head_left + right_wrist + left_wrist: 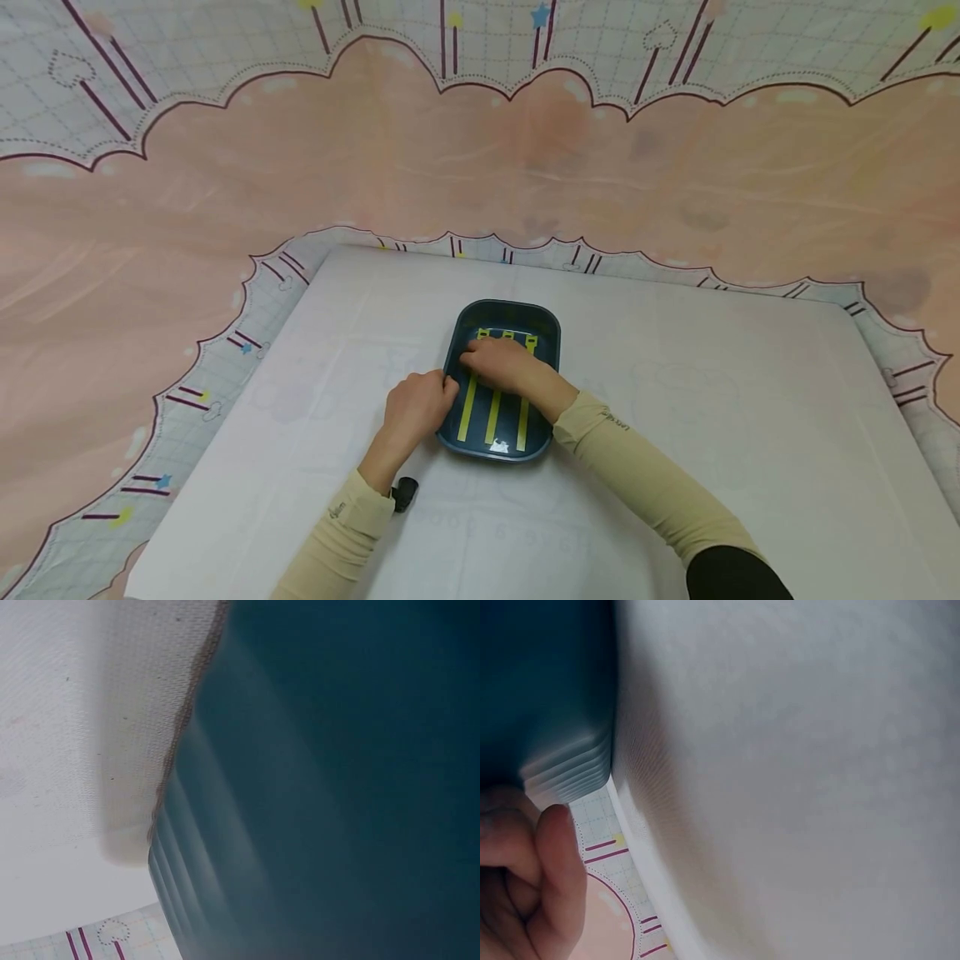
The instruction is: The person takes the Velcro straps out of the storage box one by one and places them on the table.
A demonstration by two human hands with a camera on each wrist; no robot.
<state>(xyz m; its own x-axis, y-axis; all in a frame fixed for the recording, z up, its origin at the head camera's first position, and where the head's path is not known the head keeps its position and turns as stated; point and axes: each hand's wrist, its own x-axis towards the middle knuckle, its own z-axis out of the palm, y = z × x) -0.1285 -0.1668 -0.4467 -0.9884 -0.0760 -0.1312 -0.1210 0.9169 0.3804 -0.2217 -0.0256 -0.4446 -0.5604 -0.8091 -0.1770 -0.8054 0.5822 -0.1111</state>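
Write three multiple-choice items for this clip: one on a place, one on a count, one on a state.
1. Where is the right hand?
A. Flat on the sheet beside the tray
B. Inside the tray, on the strips
C. Raised above the tray

2. How many yellow strips lie in the tray?
A. Two
B. Three
C. Five

3. How is the left hand?
A. Fingers curled, against the tray's left rim
B. Spread flat on the white sheet
C. Resting inside the tray

Answers:
1. B, the head view shows the hand lying across the strips within the rim.
2. B, three parallel strips run out from under the hand.
3. A, the head view shows it at the rim, and the left wrist view shows curled fingers next to the tray's edge.
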